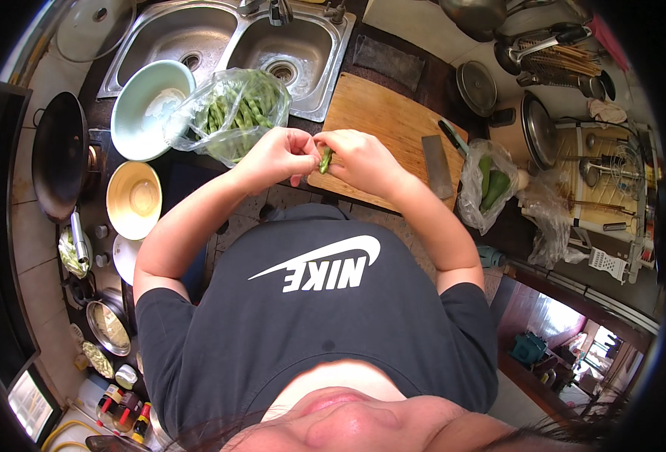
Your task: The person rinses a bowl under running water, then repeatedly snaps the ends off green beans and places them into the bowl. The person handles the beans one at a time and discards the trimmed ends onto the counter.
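Observation:
Between the fingers of my right hand is one green bean pod, held over the near left edge of a wooden cutting board. My left hand meets it from the left, thumb and forefinger pinched at the pod's side; the exact contact is partly hidden. Just beyond my left hand, a clear plastic bag lies open with many green pods inside. A pale green basin touches the bag on its left. On the board's right part rests a rectangular metal blade.
A double steel sink lies beyond the bag. A yellow bowl and a wok stand at left. To the right are a black-handled knife, a bag of green vegetables and a lidded pot.

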Motion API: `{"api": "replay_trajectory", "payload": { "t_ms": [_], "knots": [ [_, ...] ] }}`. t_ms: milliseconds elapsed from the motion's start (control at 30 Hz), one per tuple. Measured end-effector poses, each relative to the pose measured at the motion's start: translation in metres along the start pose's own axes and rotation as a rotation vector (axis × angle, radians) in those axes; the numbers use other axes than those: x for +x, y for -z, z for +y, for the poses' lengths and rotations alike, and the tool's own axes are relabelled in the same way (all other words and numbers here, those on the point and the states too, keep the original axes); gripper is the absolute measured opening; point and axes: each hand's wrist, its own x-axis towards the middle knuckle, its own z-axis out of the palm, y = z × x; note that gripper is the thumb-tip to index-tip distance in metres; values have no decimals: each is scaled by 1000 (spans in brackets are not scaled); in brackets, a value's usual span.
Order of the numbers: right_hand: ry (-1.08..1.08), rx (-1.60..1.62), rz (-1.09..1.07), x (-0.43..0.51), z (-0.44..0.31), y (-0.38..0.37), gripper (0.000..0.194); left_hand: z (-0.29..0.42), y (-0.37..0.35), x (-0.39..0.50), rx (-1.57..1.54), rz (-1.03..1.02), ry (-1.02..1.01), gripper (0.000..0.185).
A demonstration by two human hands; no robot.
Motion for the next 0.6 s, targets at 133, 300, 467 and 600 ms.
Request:
{"api": "replay_trajectory", "payload": {
  "t_ms": [133,300,467,600],
  "knots": [
    [92,-72,311,-9,0,-13,29,1,-2,2,-12,26,-46,11],
    [-81,178,376,-22,-5,-24,32,1,-5,8,-122,82,-67,14],
    [-217,789,549,-31,-7,-23,22,-18,-5,12,-209,144,-22,13],
    [-100,1197,821,-39,12,0,23,-45,10,11,-355,211,19,10]
  ]
}}
